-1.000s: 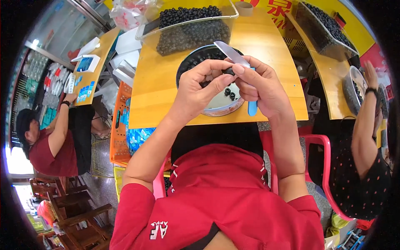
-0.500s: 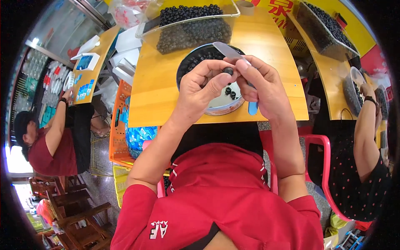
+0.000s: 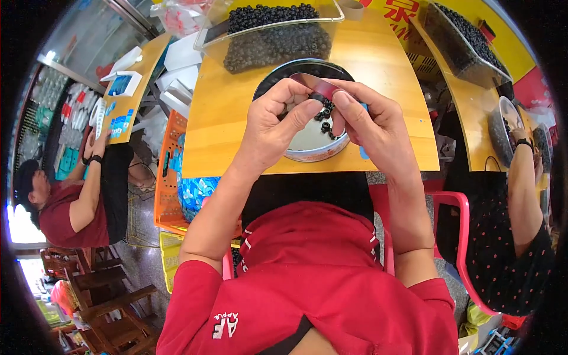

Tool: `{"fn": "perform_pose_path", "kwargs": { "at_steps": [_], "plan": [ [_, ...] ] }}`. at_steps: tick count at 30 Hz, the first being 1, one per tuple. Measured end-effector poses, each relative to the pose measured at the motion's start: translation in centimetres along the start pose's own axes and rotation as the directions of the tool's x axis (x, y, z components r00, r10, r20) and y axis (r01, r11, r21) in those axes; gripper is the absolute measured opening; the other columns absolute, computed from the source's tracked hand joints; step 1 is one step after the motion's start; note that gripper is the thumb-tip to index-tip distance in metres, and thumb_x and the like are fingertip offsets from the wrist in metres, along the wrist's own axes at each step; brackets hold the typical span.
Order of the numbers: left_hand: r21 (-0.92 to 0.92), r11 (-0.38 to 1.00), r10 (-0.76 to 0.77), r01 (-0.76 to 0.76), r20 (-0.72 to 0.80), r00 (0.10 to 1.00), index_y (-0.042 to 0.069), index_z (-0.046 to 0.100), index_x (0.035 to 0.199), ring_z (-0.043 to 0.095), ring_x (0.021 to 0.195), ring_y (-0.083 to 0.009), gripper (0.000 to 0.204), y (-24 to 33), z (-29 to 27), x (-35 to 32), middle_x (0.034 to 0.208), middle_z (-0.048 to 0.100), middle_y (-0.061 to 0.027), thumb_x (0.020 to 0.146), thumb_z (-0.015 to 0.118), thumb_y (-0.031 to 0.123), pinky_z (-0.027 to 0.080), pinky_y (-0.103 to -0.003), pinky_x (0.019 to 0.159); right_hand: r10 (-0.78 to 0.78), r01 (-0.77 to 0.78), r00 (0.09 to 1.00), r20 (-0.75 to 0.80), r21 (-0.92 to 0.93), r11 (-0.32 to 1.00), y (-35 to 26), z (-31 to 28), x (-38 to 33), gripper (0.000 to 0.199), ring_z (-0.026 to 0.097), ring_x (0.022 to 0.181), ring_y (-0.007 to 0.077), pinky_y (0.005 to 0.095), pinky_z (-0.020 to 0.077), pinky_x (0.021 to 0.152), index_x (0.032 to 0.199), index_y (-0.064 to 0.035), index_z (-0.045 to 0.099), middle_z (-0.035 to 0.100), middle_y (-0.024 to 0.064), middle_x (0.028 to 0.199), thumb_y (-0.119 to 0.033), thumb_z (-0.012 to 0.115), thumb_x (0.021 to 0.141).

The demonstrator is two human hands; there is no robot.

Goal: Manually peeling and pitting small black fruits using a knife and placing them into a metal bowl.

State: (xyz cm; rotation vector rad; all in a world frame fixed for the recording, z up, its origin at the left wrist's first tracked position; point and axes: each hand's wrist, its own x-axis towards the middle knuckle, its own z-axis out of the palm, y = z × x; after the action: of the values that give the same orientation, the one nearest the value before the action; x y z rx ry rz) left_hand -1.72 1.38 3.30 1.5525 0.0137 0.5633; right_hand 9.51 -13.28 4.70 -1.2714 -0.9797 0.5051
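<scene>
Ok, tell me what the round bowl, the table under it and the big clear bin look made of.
Round bowl: likely enamelled or painted metal; glossy white inside, dark rim.
Table: wood or wood-look laminate; matt yellow with faint grain.
Clear bin: transparent plastic; the dark rings show through its walls.

A yellow wooden table [image 3: 231,112] carries a round black-rimmed bowl [image 3: 313,151] near its front edge and, behind it, a clear plastic tub [image 3: 272,41] heaped with small black rings.

— How is the light looking?
— Bright daylight is flooding in evenly, blowing out white at the near left.
— And the edges?
— Fisheye is bending them, darkening into a black rim.
</scene>
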Motion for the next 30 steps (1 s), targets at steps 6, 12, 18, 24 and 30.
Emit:
{"fn": "perform_pose_path", "kwargs": {
  "at_steps": [6, 12, 18, 24, 30],
  "plan": [
    [-0.004, 0.999, 0.037, -0.037, 0.030, 0.999, 0.000, 0.058, 0.105, 0.052, 0.077, -0.0025, 0.016, 0.61, 0.31, -0.02, 0.084, 0.062, 0.0017, 0.093, 0.062, 0.011, 0.041, -0.018, 0.068, 0.008, -0.008, 1.000, 0.001, 0.021, 1.000, 0.04, -0.28, -0.13, 0.027, 0.038, 0.052, 0.0004, 0.0171, 0.0276, 0.046, 0.118, -0.0034, 0.063, 0.055, -0.0021, 0.065, -0.020, 0.052, 0.099],
    [0.061, 0.998, 0.026, -0.029, 0.045, 0.999, 0.000, 0.058, 0.104, 0.055, 0.080, -0.0036, 0.016, 0.20, -0.26, 0.04, 0.087, 0.064, 0.0002, 0.093, 0.063, 0.011, 0.044, -0.019, 0.071, 0.041, -0.042, 0.999, 0.011, 0.038, 0.998, -0.18, -0.21, -0.19, 0.028, 0.039, 0.052, 0.0001, 0.0170, 0.0280, 0.046, 0.119, -0.0034, 0.063, 0.054, -0.0029, 0.063, -0.020, 0.052, 0.099],
    [0.050, 0.998, 0.047, -0.049, 0.046, 0.998, -0.001, 0.058, 0.111, 0.056, 0.084, -0.0053, 0.022, 0.55, -0.03, -0.11, 0.092, 0.065, -0.0017, 0.093, 0.063, 0.011, 0.046, -0.021, 0.075, 0.092, -0.094, 0.995, 0.044, 0.031, 0.995, -0.27, -0.58, -0.14, 0.030, 0.049, 0.062, 0.0027, 0.0198, 0.0381, 0.052, 0.118, -0.0002, 0.063, 0.054, -0.0031, 0.065, -0.020, 0.055, 0.098],
    [0.033, 0.998, 0.048, -0.049, 0.046, 0.998, 0.000, 0.059, 0.111, 0.054, 0.079, -0.0046, 0.022, 0.61, -0.17, -0.19, 0.089, 0.063, -0.0006, 0.092, 0.063, 0.010, 0.044, -0.020, 0.070, 0.020, -0.021, 0.999, 0.025, 0.041, 0.999, 0.50, -0.24, -0.17, 0.026, 0.044, 0.058, 0.0007, 0.0169, 0.0294, 0.048, 0.115, -0.0025, 0.064, 0.052, -0.0046, 0.065, -0.020, 0.054, 0.099],
    [-0.229, 0.973, -0.022, 0.033, 0.050, 0.999, 0.000, 0.058, 0.105, 0.041, 0.060, -0.0037, 0.016, -0.34, -0.15, 0.15, 0.076, 0.055, 0.0025, 0.093, 0.061, 0.010, 0.031, -0.019, 0.053, -0.010, 0.010, 0.999, -0.038, 0.008, 1.000, 0.36, 0.17, 0.11, 0.024, 0.043, 0.056, 0.0005, 0.0168, 0.0288, 0.047, 0.111, -0.0028, 0.065, 0.053, -0.0043, 0.065, -0.020, 0.055, 0.098]
  ]
}}
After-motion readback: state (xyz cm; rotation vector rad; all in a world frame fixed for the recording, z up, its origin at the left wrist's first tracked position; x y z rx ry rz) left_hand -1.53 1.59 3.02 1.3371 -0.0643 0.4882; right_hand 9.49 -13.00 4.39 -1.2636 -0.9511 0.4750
